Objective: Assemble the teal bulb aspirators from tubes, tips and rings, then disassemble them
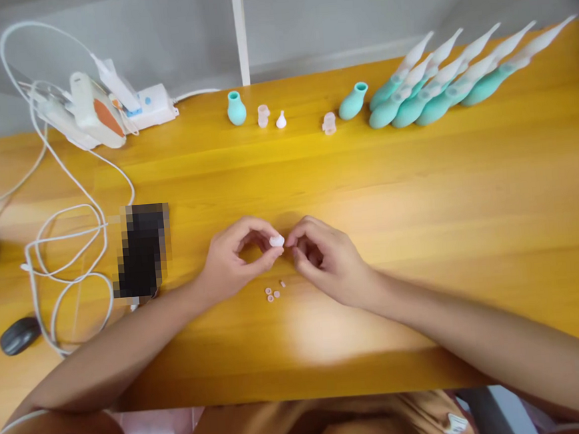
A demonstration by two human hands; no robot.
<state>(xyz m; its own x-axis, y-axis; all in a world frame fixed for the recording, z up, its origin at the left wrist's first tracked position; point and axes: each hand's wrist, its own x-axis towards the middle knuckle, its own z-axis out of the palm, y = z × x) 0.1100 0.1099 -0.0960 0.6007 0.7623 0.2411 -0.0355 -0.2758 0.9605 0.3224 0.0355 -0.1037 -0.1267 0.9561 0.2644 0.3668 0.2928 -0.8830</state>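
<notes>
Between its thumb and fingertips, my left hand [232, 258] pinches a small white plastic piece [277, 241]. Close beside it on the right is my right hand [332, 260], thumb and index finger drawn together. Something tiny may be in that pinch, but I cannot make it out. Several little pale pink rings [269, 291] lie on the wooden table [420, 220] just below the hands. Farther back are an open-necked teal bulb [236, 109], a clear plastic connector [263, 116] and a white teardrop-shaped tip [280, 119].
At the back right, another open teal bulb [353, 101] lies near a second clear connector [329, 123]. Several teal bulbs with long translucent nozzles [473, 72] stand beyond it. On the left are a power strip [153, 106], white cables [76, 280], a phone [142, 252] and a mouse [20, 336].
</notes>
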